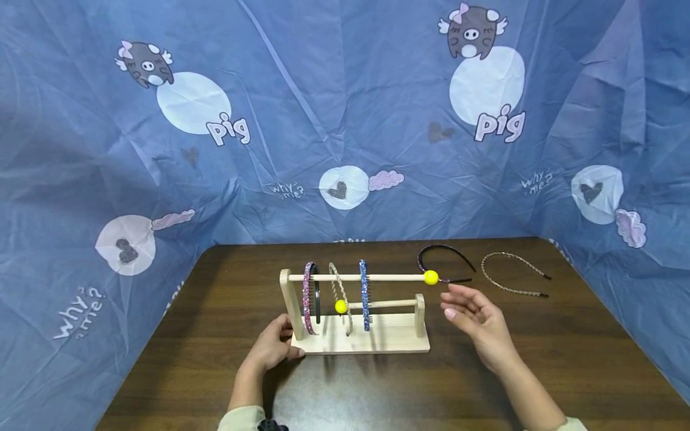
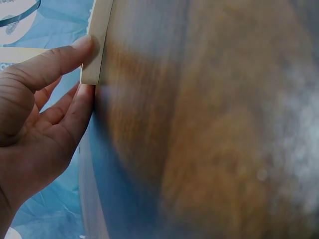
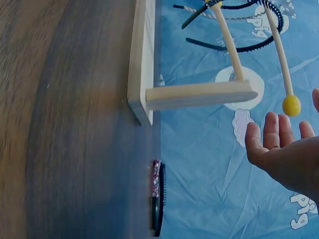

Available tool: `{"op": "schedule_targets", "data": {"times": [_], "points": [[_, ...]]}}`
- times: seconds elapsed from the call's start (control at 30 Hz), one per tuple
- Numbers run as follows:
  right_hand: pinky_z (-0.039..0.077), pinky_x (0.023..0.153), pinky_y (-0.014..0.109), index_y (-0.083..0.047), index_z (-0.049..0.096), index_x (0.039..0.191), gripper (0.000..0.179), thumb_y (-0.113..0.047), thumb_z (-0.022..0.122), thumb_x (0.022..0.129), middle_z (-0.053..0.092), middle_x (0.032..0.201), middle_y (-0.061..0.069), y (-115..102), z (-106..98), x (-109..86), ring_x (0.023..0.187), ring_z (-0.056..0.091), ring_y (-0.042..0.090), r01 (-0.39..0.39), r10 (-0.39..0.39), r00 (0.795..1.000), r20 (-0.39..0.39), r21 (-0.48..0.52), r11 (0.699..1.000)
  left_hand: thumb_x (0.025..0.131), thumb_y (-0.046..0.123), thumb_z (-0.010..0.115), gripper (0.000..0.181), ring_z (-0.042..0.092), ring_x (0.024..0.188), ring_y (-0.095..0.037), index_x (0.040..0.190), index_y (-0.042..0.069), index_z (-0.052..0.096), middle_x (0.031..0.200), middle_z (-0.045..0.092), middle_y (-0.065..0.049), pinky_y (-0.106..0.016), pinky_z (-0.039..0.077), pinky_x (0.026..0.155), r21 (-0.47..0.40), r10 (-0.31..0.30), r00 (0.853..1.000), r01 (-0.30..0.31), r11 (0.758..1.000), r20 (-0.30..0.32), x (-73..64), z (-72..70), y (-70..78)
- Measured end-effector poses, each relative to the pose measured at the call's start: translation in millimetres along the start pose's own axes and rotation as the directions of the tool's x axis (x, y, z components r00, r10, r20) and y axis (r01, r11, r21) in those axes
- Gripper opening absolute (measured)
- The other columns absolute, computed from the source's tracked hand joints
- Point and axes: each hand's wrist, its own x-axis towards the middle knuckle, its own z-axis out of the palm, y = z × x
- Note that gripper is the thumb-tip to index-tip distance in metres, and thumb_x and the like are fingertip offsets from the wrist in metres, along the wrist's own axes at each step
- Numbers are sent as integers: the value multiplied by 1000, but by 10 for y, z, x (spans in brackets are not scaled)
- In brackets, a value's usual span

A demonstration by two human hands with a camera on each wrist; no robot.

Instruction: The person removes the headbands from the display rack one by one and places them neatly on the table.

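A pale wooden headband stand (image 1: 377, 342) with two yellow-tipped rods sits on the table. On its upper rod hang a pink glitter headband (image 1: 308, 299), a braided beige headband (image 1: 342, 290) and a blue glitter headband (image 1: 365, 296). At the left end of the base, my left hand (image 1: 274, 344) grips the corner; the left wrist view shows the thumb on the wooden edge (image 2: 99, 45) and fingers beside it. My right hand (image 1: 480, 323) is empty, fingers relaxed and slightly bent, just beyond the upper rod's yellow ball (image 1: 431, 277). In the right wrist view this hand (image 3: 289, 154) lies below the ball.
Behind the stand, toward the right, a dark headband with glitter (image 1: 442, 246) lies on the brown wooden table (image 1: 215, 383). Farther right lies a braided headband with dark tips (image 1: 504, 290). A blue printed cloth (image 1: 345, 120) hangs around the table's back and sides.
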Motion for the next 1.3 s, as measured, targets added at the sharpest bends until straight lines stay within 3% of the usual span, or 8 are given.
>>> {"op": "schedule_targets", "data": {"times": [0.37,0.73,0.87,1.07,1.3], "points": [[46,84,28,8,48,122,40,10,58,84,55,113,25,18,164,34,101,57,27,3,1,998,66,-59,998,52,-12,79,54,56,96,-30,100,2,57,102,60,-10,-39,47,78,-1,-3,1000,3,1000,-3,16,11,8],[45,87,29,3,48,125,42,7,59,85,53,119,27,112,360,85,107,54,31,5,0,980,197,-24,1000,52,-13,79,55,56,94,-29,100,1,57,100,60,-8,-38,47,76,1,-12,1000,12,1000,-4,-6,-2,-1],[45,87,31,7,46,126,44,7,60,84,52,119,30,176,465,107,109,52,34,-2,4,973,230,-8,1000,52,-13,79,55,56,94,-28,101,1,57,100,60,-8,-37,47,75,-18,-17,1000,17,1000,-1,-5,-10,-12],[43,91,38,9,43,126,48,7,63,82,52,118,32,237,601,122,108,53,34,6,-5,971,238,-3,1000,52,-13,80,56,56,93,-28,101,1,57,99,60,-8,-36,46,75,-24,-16,1000,16,1000,4,-1,-5,-10],[42,91,35,9,42,126,52,9,65,79,53,116,31,334,752,153,108,53,35,4,-1,962,271,-8,1000,52,-14,79,56,56,94,-29,102,0,57,101,60,-10,-38,47,77,-19,-1,1000,1,1000,14,1,-6,-7]]}}
